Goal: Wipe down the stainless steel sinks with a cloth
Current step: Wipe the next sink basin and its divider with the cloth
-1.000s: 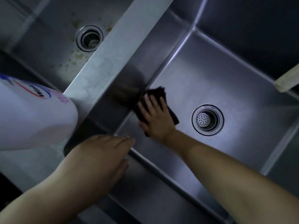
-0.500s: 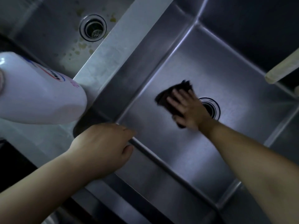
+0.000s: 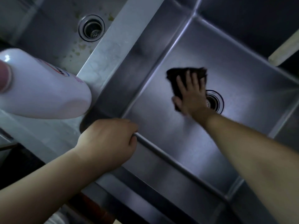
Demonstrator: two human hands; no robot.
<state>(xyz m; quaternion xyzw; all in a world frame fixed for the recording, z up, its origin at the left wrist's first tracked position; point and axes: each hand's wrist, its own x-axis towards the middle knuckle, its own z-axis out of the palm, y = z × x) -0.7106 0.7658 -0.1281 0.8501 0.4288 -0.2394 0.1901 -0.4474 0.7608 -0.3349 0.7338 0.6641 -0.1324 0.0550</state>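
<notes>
A double stainless steel sink fills the view from above, in dim light. The right-hand basin (image 3: pixel 169 131), the larger in view, has a smooth brushed floor that looks hard and probably slick. The left-hand basin (image 3: pixel 53 29) lies beyond a flat steel divider (image 3: pixel 111 46) and shows yellowish specks around its drain (image 3: pixel 91 28), so it likely has not been wiped yet.

A large white bottle (image 3: pixel 48 91) with a pink cap lies on its side on the bench at the left, near the divider.

The left hand (image 3: pixel 110 139) rests on the near rim of the right basin, fingers curled over the edge, apparently bracing.

The right hand (image 3: pixel 191 96) reaches down to the basin floor with fingers straight and spread, pressing flat on a dark cloth (image 3: pixel 184 75). It does not grip it.

The cloth is the smallest item that matters. It lies under the palm and fingers, its top and left edges showing beyond the fingertips, just beside the right drain (image 3: pixel 215 102). It looks thin, soft and light, likely to bunch or slide on the steel. A flat palm over its middle should hold it best.
</notes>
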